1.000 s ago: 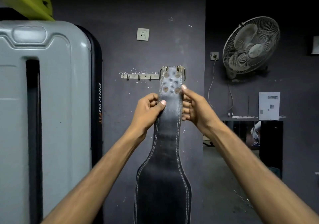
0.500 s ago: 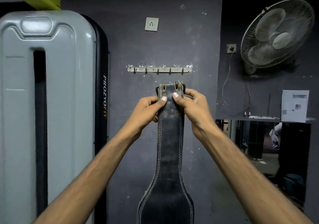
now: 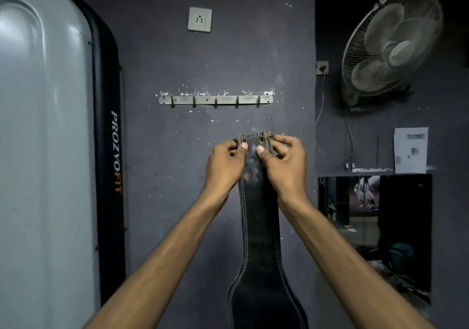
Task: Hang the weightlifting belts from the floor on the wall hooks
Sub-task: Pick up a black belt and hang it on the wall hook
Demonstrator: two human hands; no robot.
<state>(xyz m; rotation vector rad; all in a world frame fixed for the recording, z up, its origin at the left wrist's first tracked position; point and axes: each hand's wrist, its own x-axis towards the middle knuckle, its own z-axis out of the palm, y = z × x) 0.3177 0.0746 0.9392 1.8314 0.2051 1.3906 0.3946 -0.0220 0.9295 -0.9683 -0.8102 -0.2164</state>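
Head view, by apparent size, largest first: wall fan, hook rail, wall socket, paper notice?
1. wall fan
2. hook rail and paper notice: the rail is longer, the notice taller, and their areas look alike, so they are not ranked.
3. wall socket, smallest

"PROZVOFIT" runs vertically on the black edge (image 3: 111, 151) of the grey panel at left. The paper (image 3: 410, 150) at right has unreadable print.
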